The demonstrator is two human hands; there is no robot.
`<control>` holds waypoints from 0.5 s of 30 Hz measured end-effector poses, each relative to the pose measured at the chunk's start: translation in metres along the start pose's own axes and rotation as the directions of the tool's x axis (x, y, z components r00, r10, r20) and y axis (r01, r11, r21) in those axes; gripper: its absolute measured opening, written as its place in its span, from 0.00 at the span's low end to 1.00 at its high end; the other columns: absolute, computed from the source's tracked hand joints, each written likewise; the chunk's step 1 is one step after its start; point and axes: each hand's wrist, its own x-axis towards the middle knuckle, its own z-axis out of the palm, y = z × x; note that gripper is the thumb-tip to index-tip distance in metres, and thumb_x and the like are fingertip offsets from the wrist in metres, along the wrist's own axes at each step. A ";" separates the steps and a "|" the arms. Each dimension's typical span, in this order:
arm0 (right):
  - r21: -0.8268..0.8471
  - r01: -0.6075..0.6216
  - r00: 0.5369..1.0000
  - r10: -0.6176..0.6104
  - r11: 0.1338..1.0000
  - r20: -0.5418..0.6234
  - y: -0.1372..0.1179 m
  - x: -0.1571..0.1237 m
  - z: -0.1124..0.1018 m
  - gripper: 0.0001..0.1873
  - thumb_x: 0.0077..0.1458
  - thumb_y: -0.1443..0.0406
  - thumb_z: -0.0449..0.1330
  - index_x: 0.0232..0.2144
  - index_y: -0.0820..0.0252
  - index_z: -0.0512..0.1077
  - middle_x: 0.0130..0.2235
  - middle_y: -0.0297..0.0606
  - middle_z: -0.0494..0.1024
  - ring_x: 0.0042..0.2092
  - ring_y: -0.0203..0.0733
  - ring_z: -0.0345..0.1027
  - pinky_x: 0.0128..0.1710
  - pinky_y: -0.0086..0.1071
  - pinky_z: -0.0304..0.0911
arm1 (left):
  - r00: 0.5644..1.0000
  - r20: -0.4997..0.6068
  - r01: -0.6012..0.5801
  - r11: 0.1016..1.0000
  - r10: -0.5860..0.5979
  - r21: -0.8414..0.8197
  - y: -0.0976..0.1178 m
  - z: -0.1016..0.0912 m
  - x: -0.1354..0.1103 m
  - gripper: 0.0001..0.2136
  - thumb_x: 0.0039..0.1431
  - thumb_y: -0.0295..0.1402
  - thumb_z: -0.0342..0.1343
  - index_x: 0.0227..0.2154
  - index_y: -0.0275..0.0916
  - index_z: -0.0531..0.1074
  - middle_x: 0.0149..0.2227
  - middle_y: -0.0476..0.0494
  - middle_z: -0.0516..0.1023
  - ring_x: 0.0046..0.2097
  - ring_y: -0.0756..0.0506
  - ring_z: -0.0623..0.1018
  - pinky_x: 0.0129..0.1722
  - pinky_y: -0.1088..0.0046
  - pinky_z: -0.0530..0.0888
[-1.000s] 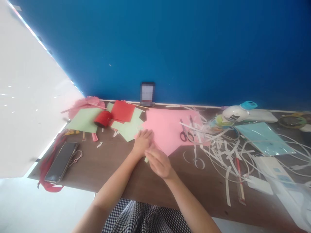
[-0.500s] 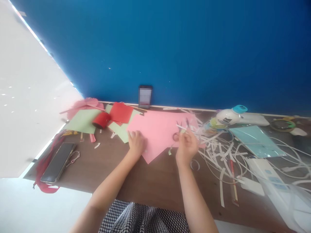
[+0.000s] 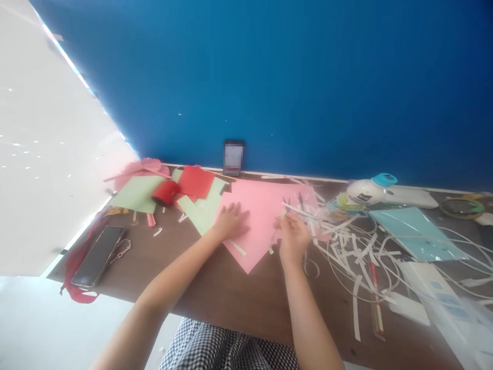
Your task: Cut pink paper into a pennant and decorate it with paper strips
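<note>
Pink flat paper sheet (image 3: 264, 200) lies on the brown wooden bench (image 3: 231, 293) at the frame's centre, the left hand (image 3: 233, 222) spread wide upon it. The right hand (image 3: 294, 236) is curled near dark slim scissors (image 3: 301, 199); whether it holds anything, I cannot tell.

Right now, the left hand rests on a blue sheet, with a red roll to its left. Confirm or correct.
Blue is wrong: the head view shows the left hand resting on a pink sheet, with the red roll to its left.

Glare on white wall (image 3: 50, 154) (soft haze throughout).
</note>
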 end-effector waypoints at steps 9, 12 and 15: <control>0.016 -0.057 0.993 0.055 0.998 0.103 -0.003 0.002 -0.005 0.10 0.43 0.62 0.63 0.28 0.62 0.70 0.22 0.32 0.73 0.21 0.32 0.64 0.23 0.29 0.63 | 0.954 0.076 0.287 0.957 -0.290 0.049 0.063 -0.007 0.021 0.06 0.49 0.22 0.51 0.26 0.28 0.74 0.25 0.30 0.73 0.33 0.34 0.75 0.32 0.58 0.67; 0.041 -0.081 0.984 0.073 0.996 0.164 -0.002 0.006 -0.009 0.09 0.42 0.62 0.63 0.28 0.62 0.70 0.21 0.31 0.71 0.20 0.31 0.62 0.22 0.29 0.61 | 0.974 0.009 0.228 0.973 -0.228 0.024 0.040 -0.024 0.015 0.08 0.52 0.27 0.49 0.28 0.32 0.73 0.30 0.31 0.73 0.36 0.36 0.74 0.34 0.60 0.67; 0.068 -0.094 0.973 0.077 0.993 0.217 -0.005 0.008 -0.011 0.09 0.42 0.62 0.63 0.27 0.62 0.71 0.21 0.31 0.70 0.20 0.30 0.60 0.20 0.27 0.59 | 0.994 -0.033 0.105 0.994 -0.103 0.042 0.018 -0.021 0.002 0.10 0.52 0.36 0.51 0.32 0.35 0.72 0.38 0.33 0.71 0.40 0.37 0.72 0.37 0.61 0.68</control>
